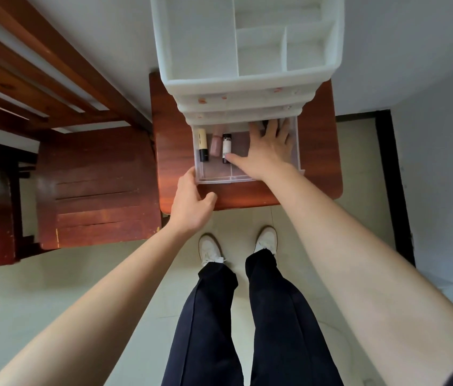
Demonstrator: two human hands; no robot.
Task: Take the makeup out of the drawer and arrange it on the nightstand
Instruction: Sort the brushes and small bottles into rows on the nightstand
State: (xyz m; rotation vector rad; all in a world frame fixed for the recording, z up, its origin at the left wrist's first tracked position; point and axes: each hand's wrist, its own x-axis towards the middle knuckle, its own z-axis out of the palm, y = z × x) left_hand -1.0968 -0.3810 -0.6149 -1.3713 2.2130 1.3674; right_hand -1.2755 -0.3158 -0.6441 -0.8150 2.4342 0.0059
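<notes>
Makeup (215, 146) lies in the pulled-out clear plastic drawer (219, 178) of the white plastic organizer (200, 65) on the red-brown wooden nightstand (317, 151). A beige tube with black cap (202, 144) is at the drawer's 9 o'clock side, a pink tube (215, 140) just beside it, then a white tube with black ends (227, 144). The right hand (268, 149) lies flat at 3 o'clock with fingers spread, grasping nothing, its thumb touching the white tube. The left hand (191, 201), relaxed, touches the drawer's 7 o'clock corner.

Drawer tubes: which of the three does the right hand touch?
The white tube, rightmost: the thumb of the right hand touches its near end. The cream tube and pink tube lie untouched.
</notes>
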